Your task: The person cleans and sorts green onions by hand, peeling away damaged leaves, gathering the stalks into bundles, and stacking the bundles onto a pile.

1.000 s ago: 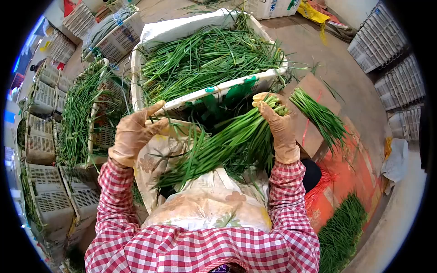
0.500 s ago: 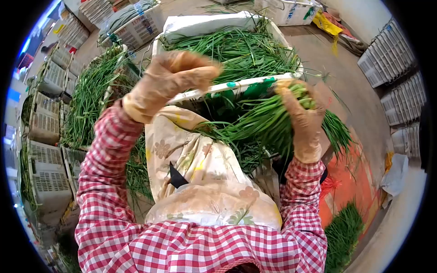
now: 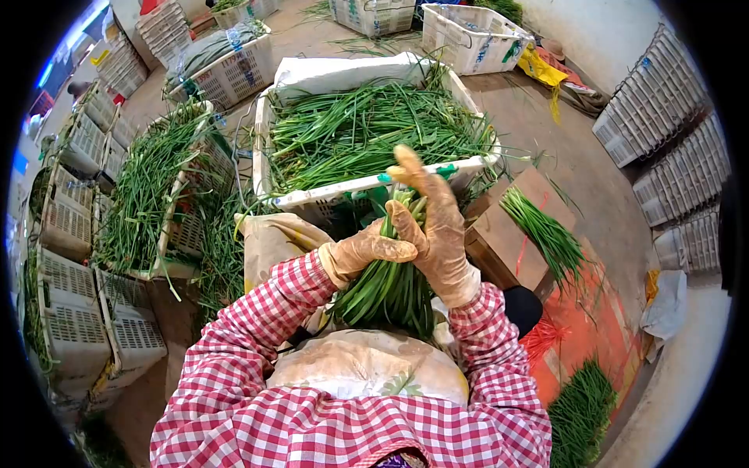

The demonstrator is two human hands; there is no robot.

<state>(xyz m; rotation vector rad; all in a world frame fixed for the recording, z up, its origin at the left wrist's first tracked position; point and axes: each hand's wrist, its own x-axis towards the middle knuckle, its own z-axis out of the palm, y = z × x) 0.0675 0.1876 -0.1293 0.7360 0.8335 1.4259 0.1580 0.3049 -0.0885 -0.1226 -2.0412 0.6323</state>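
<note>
A bunch of long green stalks (image 3: 384, 300) hangs over my lap, its pale ends up between my hands. My gloved left hand (image 3: 365, 249) is wrapped round the upper part of the bunch. On the right side of the bunch, my gloved right hand (image 3: 431, 234) has its fingers apart and raised, with its thumb side against the stalk ends. Just beyond my hands stands a white crate (image 3: 351, 187) full of loose green stalks (image 3: 374, 129).
To the right, another bunch (image 3: 544, 234) lies on a cardboard box (image 3: 507, 234), near red strings (image 3: 546, 335). A heap of stalks (image 3: 583, 413) is at the lower right. Crates (image 3: 74, 327) line the left; stacked crates (image 3: 651, 90) stand at the right.
My left hand has come down and right from the air onto the bunch. My right hand has moved left with the bunch, now upright, and its fingers have opened.
</note>
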